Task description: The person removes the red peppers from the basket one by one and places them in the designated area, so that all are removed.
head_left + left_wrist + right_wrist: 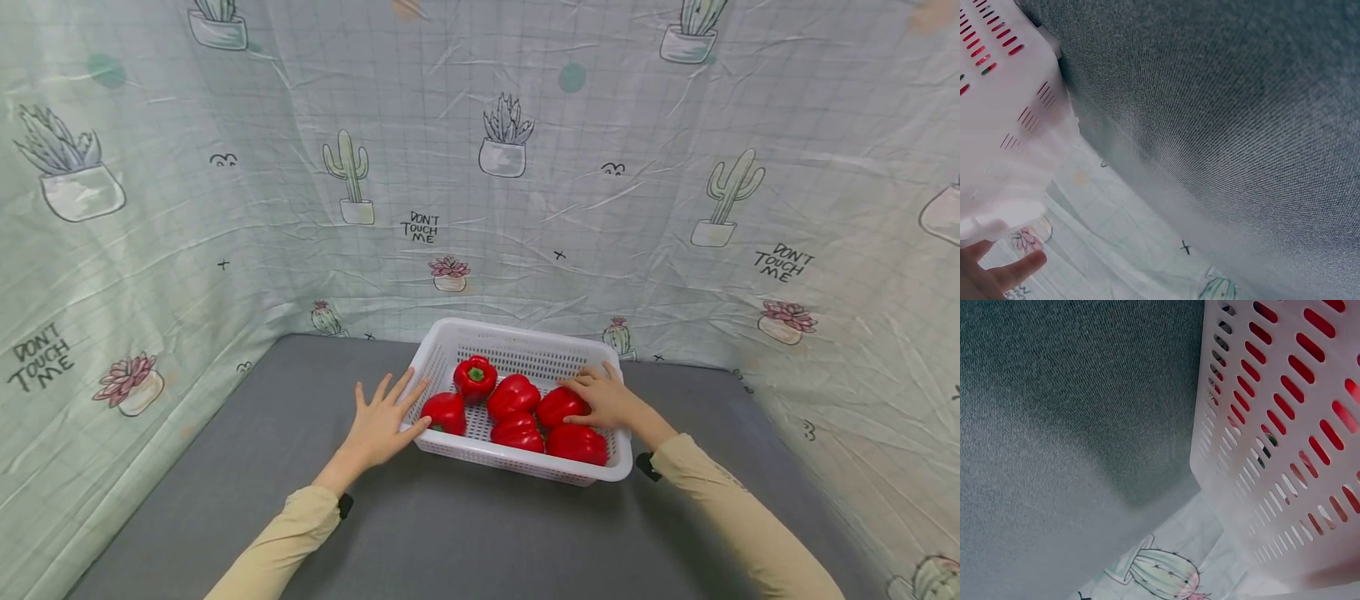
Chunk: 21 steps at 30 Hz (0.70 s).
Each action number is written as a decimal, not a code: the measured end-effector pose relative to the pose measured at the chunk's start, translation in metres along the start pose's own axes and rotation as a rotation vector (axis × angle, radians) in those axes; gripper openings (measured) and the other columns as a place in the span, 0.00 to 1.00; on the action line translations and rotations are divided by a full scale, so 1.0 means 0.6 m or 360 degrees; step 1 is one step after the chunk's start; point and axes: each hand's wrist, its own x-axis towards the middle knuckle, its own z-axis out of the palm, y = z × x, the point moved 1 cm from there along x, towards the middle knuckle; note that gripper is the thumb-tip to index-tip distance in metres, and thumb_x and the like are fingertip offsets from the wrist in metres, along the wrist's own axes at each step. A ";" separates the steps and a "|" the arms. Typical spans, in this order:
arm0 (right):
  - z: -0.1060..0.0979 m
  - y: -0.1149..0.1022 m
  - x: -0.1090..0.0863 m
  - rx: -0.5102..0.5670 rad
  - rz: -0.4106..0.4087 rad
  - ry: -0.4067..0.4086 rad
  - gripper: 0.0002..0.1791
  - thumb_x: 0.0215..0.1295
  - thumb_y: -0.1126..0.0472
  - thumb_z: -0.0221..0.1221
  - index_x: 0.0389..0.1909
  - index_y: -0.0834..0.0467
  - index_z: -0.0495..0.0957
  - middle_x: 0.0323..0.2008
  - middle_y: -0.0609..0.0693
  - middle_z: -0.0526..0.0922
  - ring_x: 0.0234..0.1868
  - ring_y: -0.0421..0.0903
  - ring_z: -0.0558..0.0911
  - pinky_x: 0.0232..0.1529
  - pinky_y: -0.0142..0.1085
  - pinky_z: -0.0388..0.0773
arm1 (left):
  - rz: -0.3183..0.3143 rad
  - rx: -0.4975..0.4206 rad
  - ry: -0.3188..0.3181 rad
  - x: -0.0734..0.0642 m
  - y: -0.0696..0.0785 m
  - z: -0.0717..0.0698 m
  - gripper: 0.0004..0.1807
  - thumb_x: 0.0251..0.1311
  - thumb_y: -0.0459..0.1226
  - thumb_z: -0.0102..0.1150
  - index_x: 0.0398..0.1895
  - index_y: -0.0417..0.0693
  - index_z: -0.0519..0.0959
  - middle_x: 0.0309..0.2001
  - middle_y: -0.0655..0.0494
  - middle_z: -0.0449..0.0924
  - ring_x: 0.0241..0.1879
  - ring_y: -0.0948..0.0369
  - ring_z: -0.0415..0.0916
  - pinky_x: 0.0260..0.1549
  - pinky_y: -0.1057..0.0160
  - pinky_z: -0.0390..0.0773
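A white perforated plastic basket [517, 327] stands on the dark grey table with several red bell peppers [514, 397] inside. My left hand [377, 427] is at the basket's left rim, fingers spread, thumb tip by the rim. Its fingers [1013, 272] also show below the basket in the left wrist view. My right hand [611, 398] reaches over the right rim, fingers and thumb extended on either side of a bell pepper [561, 406]; contact with it is unclear. In the right wrist view, only the perforated basket wall [1254, 425] shows, with red behind its slots.
The grey table surface [465, 533] spreads in front of the basket and to both sides. A pale cloth [420, 275] printed with potted cacti hangs behind and along both sides, close to the basket's back edge.
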 end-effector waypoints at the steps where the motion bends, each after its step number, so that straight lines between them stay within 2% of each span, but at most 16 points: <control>1: 0.000 0.000 0.000 0.0006 -0.0005 0.0001 0.34 0.49 0.40 0.59 0.57 0.51 0.69 0.51 0.52 0.77 0.56 0.52 0.68 0.60 0.64 0.45 | -0.0003 0.0005 -0.0002 0.000 0.000 0.000 0.36 0.52 0.59 0.48 0.65 0.61 0.59 0.68 0.50 0.54 0.63 0.41 0.53 0.53 0.27 0.39; 9: 0.002 0.000 0.001 0.0026 -0.0038 0.0039 0.34 0.47 0.41 0.61 0.56 0.51 0.69 0.51 0.52 0.76 0.55 0.53 0.67 0.59 0.64 0.47 | 0.0007 0.0011 0.0002 0.000 0.001 -0.001 0.35 0.52 0.59 0.47 0.64 0.61 0.60 0.68 0.50 0.55 0.63 0.41 0.54 0.53 0.27 0.40; 16: -0.002 -0.001 0.003 0.0002 -0.0090 0.0103 0.34 0.45 0.43 0.63 0.54 0.51 0.69 0.51 0.53 0.74 0.54 0.54 0.68 0.57 0.63 0.51 | 0.0006 0.0008 -0.0036 0.001 -0.002 0.000 0.35 0.53 0.60 0.46 0.65 0.61 0.59 0.68 0.50 0.53 0.64 0.41 0.52 0.53 0.27 0.37; 21: -0.009 -0.003 0.006 0.0004 -0.0105 0.0094 0.36 0.44 0.44 0.65 0.55 0.52 0.69 0.51 0.54 0.72 0.53 0.55 0.68 0.57 0.62 0.54 | 0.0006 0.0004 -0.0039 0.001 -0.003 0.000 0.35 0.54 0.60 0.45 0.65 0.62 0.58 0.69 0.51 0.52 0.64 0.41 0.51 0.54 0.27 0.37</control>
